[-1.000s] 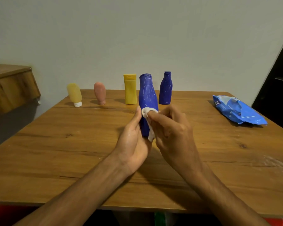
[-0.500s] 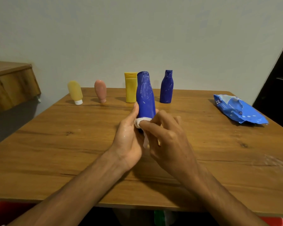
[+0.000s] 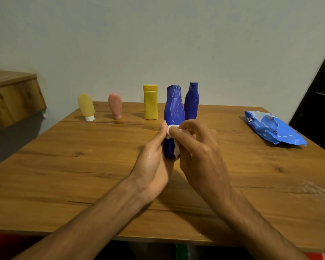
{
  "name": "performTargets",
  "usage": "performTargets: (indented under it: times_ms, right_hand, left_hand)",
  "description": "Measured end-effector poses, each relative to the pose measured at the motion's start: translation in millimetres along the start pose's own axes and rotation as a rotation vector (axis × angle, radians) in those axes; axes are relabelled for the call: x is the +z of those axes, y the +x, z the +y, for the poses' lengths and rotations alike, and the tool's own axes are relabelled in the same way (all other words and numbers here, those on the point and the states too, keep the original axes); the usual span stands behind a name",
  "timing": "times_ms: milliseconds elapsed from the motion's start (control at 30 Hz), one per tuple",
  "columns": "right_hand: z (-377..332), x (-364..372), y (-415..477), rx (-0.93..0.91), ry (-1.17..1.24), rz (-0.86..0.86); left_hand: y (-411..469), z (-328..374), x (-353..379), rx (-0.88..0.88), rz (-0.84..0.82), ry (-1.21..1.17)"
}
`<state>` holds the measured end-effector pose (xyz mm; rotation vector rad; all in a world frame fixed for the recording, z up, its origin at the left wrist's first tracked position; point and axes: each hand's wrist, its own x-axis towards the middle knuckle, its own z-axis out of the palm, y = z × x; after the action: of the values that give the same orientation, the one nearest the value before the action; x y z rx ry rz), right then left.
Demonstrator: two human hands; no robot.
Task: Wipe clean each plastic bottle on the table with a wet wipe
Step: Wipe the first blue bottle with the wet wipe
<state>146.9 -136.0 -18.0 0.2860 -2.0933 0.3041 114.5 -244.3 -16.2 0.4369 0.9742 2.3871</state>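
Left hand [image 3: 154, 156] wraps the lower body of the tall blue plastic bottle [image 3: 174, 107], held upright over the middle of the wooden table [image 3: 83, 166]; right hand [image 3: 201, 152] pinches the crumpled white wet wipe [image 3: 170, 128] against the bottle's waist. Half a second ago the wipe sat lower on the near face and it is now back up, so I read this as one rubbing stroke, with the bottle barely displaced. Judgement: this bottle is mid-wipe. The back row stands apart: pale yellow tube [image 3: 86, 106], pink tube [image 3: 115, 106], yellow flat bottle [image 3: 150, 102], smaller blue bottle [image 3: 191, 102].
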Motion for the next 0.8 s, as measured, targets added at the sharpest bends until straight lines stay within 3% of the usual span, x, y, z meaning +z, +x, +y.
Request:
performTargets:
  times_ms: [233,400,800]
  right_hand:
    - [2,-5,2,0.040,-0.003,0.018]
    - [0,-8,2,-0.013,0.020,-0.089]
    - [5,-8,6,0.015,-0.134,-0.133]
  left_hand:
    - [0,-2,0,0.010,-0.002,0.068]
    - [3,-1,-2,-0.019,0.001,0.044]
    - [-2,-11,7,0.014,0.045,0.168]
